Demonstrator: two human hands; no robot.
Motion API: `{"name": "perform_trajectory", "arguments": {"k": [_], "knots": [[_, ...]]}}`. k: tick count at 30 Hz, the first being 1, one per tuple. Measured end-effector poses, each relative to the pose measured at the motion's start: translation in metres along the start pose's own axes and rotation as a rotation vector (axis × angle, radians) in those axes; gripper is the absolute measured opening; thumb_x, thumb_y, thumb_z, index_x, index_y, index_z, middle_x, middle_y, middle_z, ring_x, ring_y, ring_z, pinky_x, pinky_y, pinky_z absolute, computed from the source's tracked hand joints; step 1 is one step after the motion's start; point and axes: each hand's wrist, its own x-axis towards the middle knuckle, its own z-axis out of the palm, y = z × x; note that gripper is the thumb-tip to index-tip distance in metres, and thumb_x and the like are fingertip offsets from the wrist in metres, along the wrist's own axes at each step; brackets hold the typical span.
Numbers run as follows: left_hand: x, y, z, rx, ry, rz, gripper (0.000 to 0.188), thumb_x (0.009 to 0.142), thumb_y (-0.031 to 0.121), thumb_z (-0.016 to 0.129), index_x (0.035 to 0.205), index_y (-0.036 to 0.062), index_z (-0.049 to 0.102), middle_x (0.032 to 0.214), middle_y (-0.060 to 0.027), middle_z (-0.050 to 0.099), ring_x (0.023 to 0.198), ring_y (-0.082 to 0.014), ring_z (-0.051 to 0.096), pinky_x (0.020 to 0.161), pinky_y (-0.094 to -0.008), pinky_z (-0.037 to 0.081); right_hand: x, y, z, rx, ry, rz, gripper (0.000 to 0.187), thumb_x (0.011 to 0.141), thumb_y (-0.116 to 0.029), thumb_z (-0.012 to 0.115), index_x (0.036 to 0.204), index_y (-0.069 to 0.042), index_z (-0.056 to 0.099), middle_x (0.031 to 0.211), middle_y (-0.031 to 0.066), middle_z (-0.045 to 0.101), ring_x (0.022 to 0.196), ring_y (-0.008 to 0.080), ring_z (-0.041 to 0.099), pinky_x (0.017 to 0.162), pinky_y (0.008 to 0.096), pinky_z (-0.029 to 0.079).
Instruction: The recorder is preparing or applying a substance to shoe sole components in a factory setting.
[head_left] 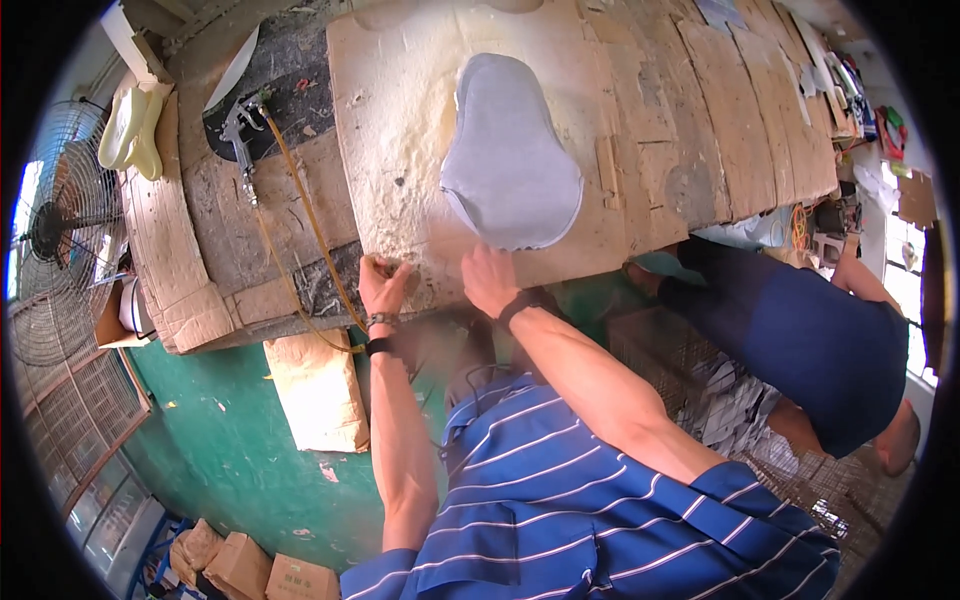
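A grey, fabric-covered saddle-shaped piece [512, 150] lies on the cardboard-topped bench, its narrow end away from me and its wide end close to the front edge. Just below that wide end is my right hand [490, 282], fingers curled in, with the fingertips at or very near the grey rim. What they grip, if anything, is hidden. Further left, over the front edge of the bench, my left hand [384, 287] has thumb and fingers drawn together in a pinch. I cannot make out anything between them.
A spray gun [243, 130] with a yellow hose [305, 205] lies on the left of the bench [640, 100]. Pale yellow saddle-shaped foam [132, 133] sits at the far left, near a large fan [60, 225]. Another person [815, 340] bends at the right. Cardboard boxes [240, 568] stand lower left.
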Motion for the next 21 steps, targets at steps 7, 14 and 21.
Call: {"name": "perform_trajectory", "arguments": {"k": [7,14,21], "knots": [[-0.038,0.018,-0.018,-0.320,-0.183,-0.291,0.037,0.084,0.018,0.081,0.109,0.0031,0.057,0.092,-0.0054,0.064,0.076,-0.0151,0.067,0.060,-0.0292,0.057,-0.001,0.006,0.001,-0.015,-0.059,0.023,0.011,0.076,-0.013,0.071,0.085,-0.007,0.071,0.095,0.0157,0.066,0.101,0.0330,0.063,0.083,0.0443,0.051],[0.014,0.052,-0.002,0.107,-0.570,-0.704,0.055,0.093,0.051,0.066,0.081,-0.0019,0.063,0.068,-0.0128,0.066,0.059,-0.0292,0.072,0.050,-0.0378,0.059,0.003,0.001,0.004,-0.053,0.005,-0.010,0.013,0.077,-0.014,0.071,0.087,-0.007,0.072,0.094,0.0146,0.066,0.095,0.0323,0.065,0.079,0.0434,0.052],[0.037,0.046,0.014,0.177,-0.666,-0.747,0.049,0.096,0.045,0.062,0.082,-0.0013,0.065,0.071,-0.0133,0.065,0.062,-0.0319,0.071,0.052,-0.0439,0.059,0.000,0.005,-0.001,-0.014,0.006,0.016,0.009,0.078,-0.013,0.071,0.084,-0.007,0.070,0.089,0.0148,0.064,0.086,0.0323,0.068,0.069,0.0426,0.054]]}}
